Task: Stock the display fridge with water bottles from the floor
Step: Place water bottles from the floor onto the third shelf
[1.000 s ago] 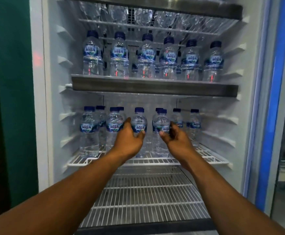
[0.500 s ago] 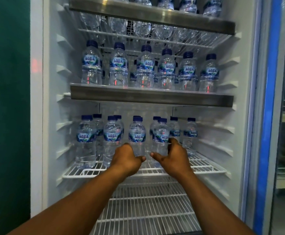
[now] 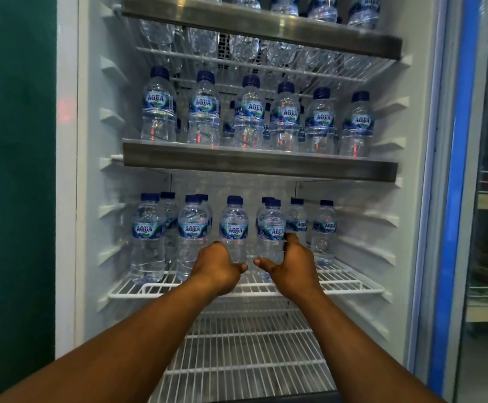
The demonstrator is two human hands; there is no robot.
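Since both hands have slid down from label height to the lower bodies of the bottles they carry, the placing looks nearly done. The display fridge (image 3: 91,199) stands open around them, with a full row on the steel-fronted shelf (image 3: 260,161) above the hands and a bare lower rack (image 3: 251,359) beneath the wrists. Directly under the hands is the white wire shelf (image 3: 353,286). Its front row runs off to the left of the left hand, while to the right of the right hand only two bottles stand, farther back. The left-hand bottle (image 3: 234,228) and right-hand bottle (image 3: 271,231) now stand upright side by side, apparently with their bases on the wires. The left hand (image 3: 218,267) curls its fingers round its bottle, thumb pointing inward. The right hand (image 3: 292,266) cups its bottle between outstretched thumb and curled fingers. Both could probably let go now, and the gap right of the right hand looks next to fill. No floor stock is in view.
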